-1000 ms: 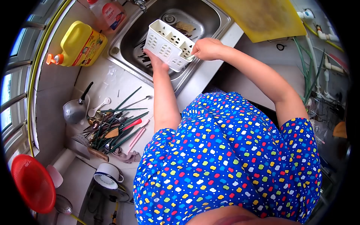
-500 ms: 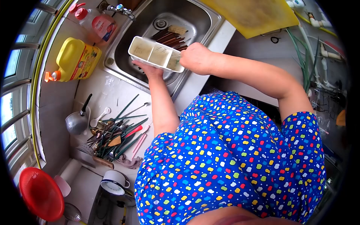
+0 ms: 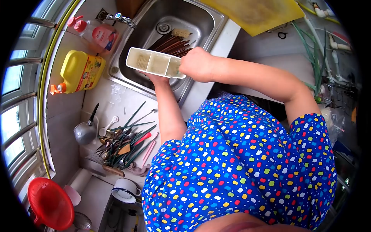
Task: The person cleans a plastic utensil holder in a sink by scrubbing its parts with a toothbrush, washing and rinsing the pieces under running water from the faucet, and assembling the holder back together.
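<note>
A white cutlery holder [image 3: 157,62] with three compartments is held tilted over the steel sink [image 3: 154,23], its open side facing me. My left hand [image 3: 157,78] supports it from below, with most of the fingers hidden behind it. At its right-hand end, my right hand [image 3: 196,65] is closed in a fist over the end compartment. The fingertips are hidden, and I cannot make out what they hold. A faint greenish patch shows in that compartment. Brown chopsticks [image 3: 172,44] lie in the sink behind the holder, beside a tan scrubber-like piece [image 3: 181,33].
Left of the sink stand a yellow detergent jug [image 3: 79,71] and a clear pink-labelled bottle [image 3: 104,36]. A pile of utensils [image 3: 127,143] covers the counter near a small metal pot [image 3: 85,133]. An enamel mug [image 3: 125,190] and red basket [image 3: 50,203] are lower left.
The holder has shifted slightly left and tipped more towards me, with both hands moving along. The view has also shifted a little.
</note>
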`<state>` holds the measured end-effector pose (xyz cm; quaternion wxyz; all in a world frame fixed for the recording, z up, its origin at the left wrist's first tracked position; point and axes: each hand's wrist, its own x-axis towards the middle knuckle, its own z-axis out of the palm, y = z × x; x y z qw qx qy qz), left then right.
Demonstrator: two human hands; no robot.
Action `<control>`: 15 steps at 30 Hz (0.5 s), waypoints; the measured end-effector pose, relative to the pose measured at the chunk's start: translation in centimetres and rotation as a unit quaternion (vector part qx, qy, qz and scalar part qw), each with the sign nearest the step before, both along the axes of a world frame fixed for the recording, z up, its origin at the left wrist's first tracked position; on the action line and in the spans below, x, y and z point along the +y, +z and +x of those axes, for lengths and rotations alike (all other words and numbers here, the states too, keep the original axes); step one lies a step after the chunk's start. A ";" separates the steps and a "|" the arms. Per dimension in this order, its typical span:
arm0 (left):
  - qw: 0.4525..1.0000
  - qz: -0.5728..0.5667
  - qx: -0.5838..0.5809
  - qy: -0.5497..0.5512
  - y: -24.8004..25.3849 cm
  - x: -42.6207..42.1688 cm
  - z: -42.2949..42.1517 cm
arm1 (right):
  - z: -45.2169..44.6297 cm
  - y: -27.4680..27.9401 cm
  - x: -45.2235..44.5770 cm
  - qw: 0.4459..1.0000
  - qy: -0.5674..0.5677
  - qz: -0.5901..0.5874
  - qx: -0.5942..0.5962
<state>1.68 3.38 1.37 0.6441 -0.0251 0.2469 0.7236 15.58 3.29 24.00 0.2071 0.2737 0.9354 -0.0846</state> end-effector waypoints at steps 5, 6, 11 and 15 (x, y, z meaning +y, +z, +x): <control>0.999 -0.030 0.003 0.037 2.4 0.1 0.3 | 1.9 6.4 0.4 0.986 -0.105 0.046 0.124; 0.999 -0.030 0.003 0.039 2.9 0.0 0.3 | 1.7 6.6 0.4 0.986 -0.103 0.046 0.124; 0.999 -0.034 -0.003 0.006 3.6 -0.3 0.9 | -0.7 3.8 1.3 0.983 -0.086 0.062 0.152; 1.000 -0.014 0.009 0.003 2.6 -0.4 0.7 | -3.2 -1.4 2.6 0.995 -0.009 0.080 0.058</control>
